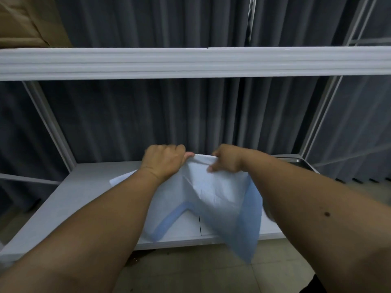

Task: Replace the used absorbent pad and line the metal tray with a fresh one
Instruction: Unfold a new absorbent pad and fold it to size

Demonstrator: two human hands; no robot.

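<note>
Left hand point(164, 160) and right hand point(227, 158) pinch the top edge of the limp white-and-blue absorbent pad point(213, 197) above the white shelf point(84, 187); light, floppy, best held by corners.

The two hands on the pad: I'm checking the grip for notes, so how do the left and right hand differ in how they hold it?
The left hand shows its back, knuckles up, thumb on the pad's top edge; the right hand turns further inward, one fingertip showing below the edge. The left hand is over the shelf; the right is nearer the metal tray. Both pinch the same top edge, close together.
</note>
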